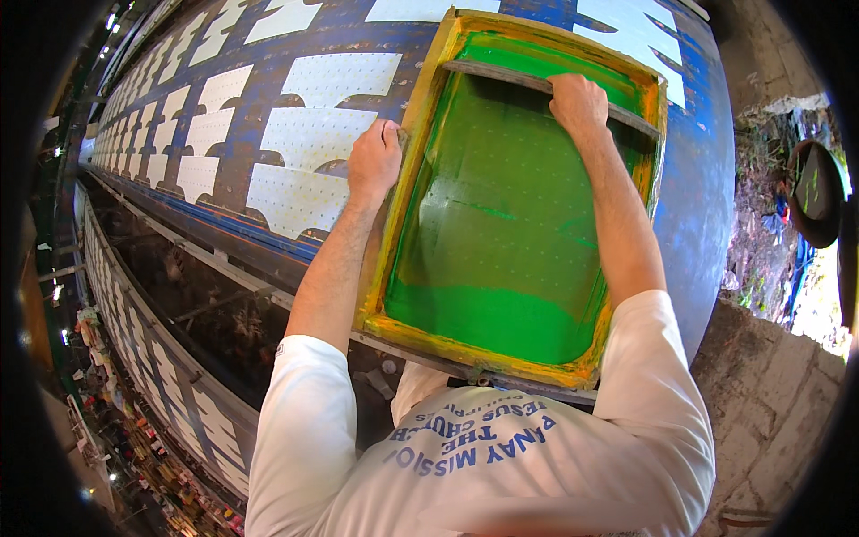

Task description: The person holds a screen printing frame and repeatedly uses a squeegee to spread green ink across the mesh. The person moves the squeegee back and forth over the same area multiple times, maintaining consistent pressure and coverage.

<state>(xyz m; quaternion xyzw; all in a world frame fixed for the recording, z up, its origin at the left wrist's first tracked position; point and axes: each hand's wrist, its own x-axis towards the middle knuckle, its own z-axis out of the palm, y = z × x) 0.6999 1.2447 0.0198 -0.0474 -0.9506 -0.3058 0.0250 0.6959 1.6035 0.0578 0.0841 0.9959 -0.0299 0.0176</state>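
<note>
A screen printing frame with a yellow-stained border and green mesh lies on a long blue printing table. My left hand is closed on the frame’s left edge, near its upper half. My right hand grips a long dark squeegee that lies crosswise inside the frame, near its far end; green ink is pooled along the near end of the mesh. To the left of the frame, white dotted cut pieces are laid out in rows on the table.
The blue table runs away to the upper left. A second long rack or table with white pieces runs along the lower left, past a dark gap. At right are concrete ground, debris and a dark round object.
</note>
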